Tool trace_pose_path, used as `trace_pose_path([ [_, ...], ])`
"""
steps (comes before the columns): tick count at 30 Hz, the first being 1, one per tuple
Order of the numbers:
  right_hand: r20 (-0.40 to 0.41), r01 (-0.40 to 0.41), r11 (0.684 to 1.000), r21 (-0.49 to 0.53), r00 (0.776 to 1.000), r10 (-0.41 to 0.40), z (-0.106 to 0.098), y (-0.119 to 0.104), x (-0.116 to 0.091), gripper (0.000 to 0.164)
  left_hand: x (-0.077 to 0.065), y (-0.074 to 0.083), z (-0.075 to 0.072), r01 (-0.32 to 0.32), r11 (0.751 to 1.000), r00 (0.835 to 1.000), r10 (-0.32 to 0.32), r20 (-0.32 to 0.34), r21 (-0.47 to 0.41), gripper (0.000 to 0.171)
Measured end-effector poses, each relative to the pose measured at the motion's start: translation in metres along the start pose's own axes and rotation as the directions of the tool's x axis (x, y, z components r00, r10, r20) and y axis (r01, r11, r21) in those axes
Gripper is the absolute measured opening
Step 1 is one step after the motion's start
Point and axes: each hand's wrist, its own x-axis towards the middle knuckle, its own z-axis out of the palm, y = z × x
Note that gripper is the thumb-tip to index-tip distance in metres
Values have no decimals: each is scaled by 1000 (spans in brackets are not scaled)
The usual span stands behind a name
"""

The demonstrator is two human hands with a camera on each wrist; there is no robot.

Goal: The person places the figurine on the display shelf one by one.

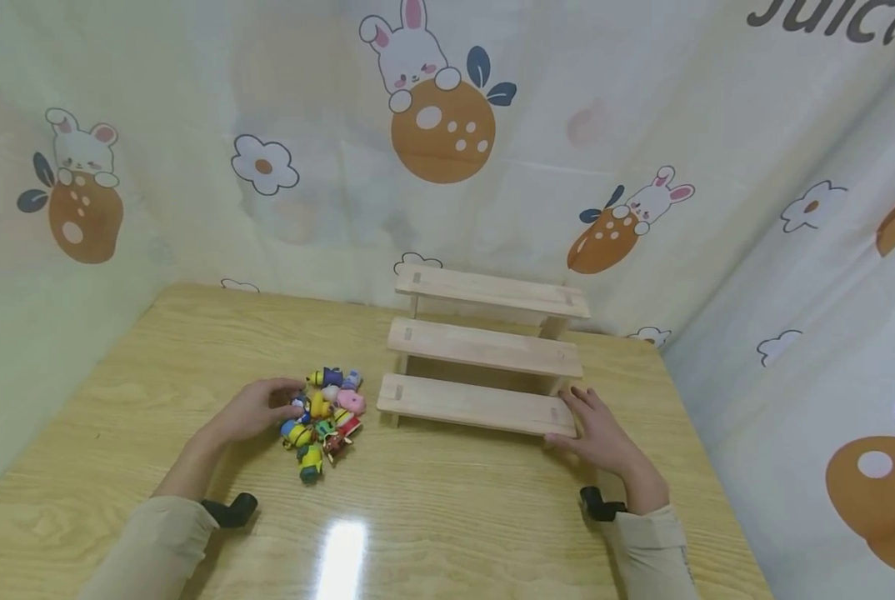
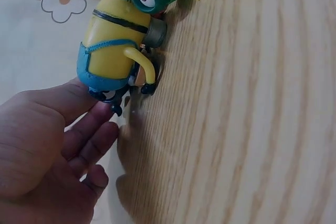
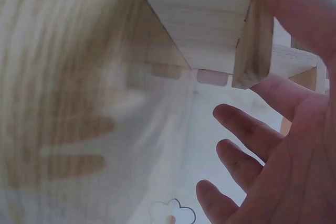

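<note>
At the left edge of a pile of small toy figures [image 1: 320, 406], my left hand [image 1: 256, 408] has its thumb and index finger around a small dark blue figure [image 1: 302, 407]. In the left wrist view, a Minion figure [image 2: 113, 40] in blue overalls partly hides those fingertips; the other fingers curl loosely. My right hand [image 1: 597, 429] grips the right end of the lowest board of a three-tier wooden shelf [image 1: 477, 403]. Its thumb is at the board's front and the index finger behind it, while the remaining fingers are spread in the right wrist view.
Also in the pile are a green-goggled yellow figure [image 1: 311, 461], a pink figure [image 1: 352, 401] and a brown figure [image 1: 335, 446]. The shelf stands near the back of the wooden table [image 1: 447, 517]. A curtain [image 1: 327, 225] with rabbit prints hangs behind and along both sides.
</note>
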Motion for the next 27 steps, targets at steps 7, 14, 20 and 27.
trace_pose_path([
  [7,14,-1,1000,-12,1000,1,-2,1,4,83,-1,-2,-1,46,999,999,-46,-11,-5,44],
  [14,24,0,1000,-1,1000,0,-6,0,5,83,-2,-2,-3,75,997,997,-75,-17,-28,46],
  [20,32,-3,1000,12,999,3,-5,2,6,84,-3,1,-3,66,996,997,-69,-42,-67,42],
  [27,21,-4,1000,25,1000,3,-2,5,7,84,-1,9,-2,85,994,992,-92,-86,-75,41],
])
